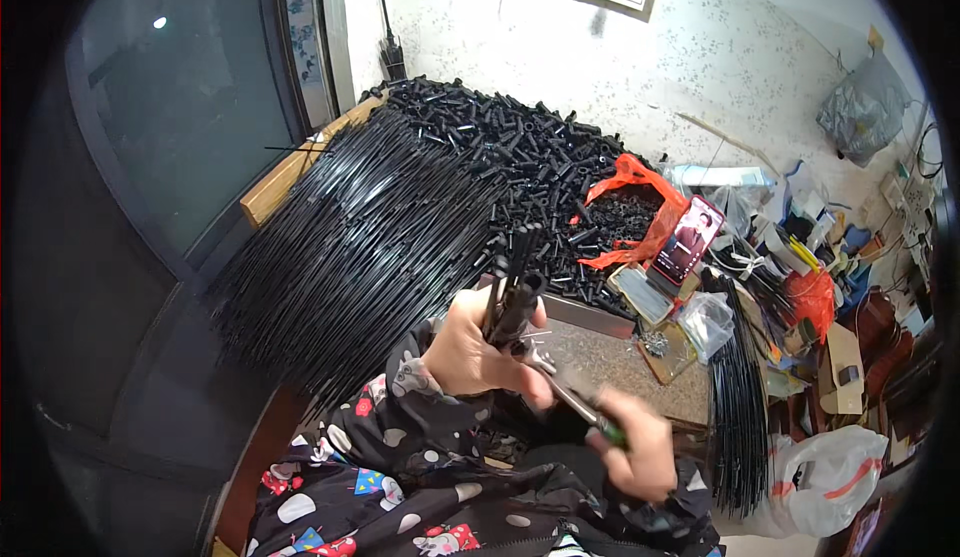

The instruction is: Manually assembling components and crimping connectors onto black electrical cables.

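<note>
My left hand (478,352) is closed around a bundle of black tubular parts (515,307) with thin black rods among them, held upright over the near edge of the worktop. My right hand (637,445) grips the green handle of a screwdriver-like tool (582,404). Its metal shaft points up and left, its tip close to the underside of the bundle by my left fingers. Motion blurs the right hand, and whether the tip touches a part cannot be made out.
Long thin black rods (350,247) lie massed at the left, with a heap of short black tubes (500,137) behind. An orange-red bag (640,207) of small dark parts and a phone (690,240) stand right of centre. More rods (738,417) and clutter line the right side.
</note>
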The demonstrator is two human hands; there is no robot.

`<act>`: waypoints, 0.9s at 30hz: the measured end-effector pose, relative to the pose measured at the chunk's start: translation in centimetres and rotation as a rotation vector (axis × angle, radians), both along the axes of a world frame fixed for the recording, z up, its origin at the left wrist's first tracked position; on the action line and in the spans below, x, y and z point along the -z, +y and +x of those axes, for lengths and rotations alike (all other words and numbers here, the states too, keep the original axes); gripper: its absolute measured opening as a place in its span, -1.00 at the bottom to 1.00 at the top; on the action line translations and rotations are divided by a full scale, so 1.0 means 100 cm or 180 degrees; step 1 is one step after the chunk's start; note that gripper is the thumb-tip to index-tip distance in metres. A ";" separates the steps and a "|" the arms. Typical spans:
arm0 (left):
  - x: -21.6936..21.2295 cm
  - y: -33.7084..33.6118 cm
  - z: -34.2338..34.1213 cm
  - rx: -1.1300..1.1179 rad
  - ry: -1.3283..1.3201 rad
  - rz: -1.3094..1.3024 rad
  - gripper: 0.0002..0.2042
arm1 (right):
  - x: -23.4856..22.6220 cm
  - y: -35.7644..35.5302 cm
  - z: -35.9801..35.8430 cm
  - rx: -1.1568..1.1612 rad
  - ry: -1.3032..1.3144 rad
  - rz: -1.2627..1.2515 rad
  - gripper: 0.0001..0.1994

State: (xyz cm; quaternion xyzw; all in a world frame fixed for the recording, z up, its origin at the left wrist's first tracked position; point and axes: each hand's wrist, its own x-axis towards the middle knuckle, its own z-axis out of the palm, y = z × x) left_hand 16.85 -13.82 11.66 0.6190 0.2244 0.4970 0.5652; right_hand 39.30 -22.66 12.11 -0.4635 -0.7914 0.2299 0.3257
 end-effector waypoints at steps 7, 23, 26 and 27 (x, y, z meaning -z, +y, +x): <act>-0.017 -0.004 0.015 0.0128 -0.0043 0.0266 -0.38 | 0.026 -0.001 -0.009 -0.1458 0.1841 -0.4622 -0.66; -0.018 0.001 0.011 -0.0381 0.0799 0.0861 -0.63 | 0.011 0.006 0.009 -0.1529 0.2294 -0.4062 -0.46; -0.017 -0.003 0.011 -0.0597 0.0536 0.0535 -0.68 | 0.026 0.000 -0.005 -0.1413 0.2318 -0.3509 -0.50; -0.015 -0.003 0.013 -0.0588 0.0533 0.0528 -0.68 | 0.037 -0.004 -0.010 -0.1433 0.2339 -0.3241 -0.54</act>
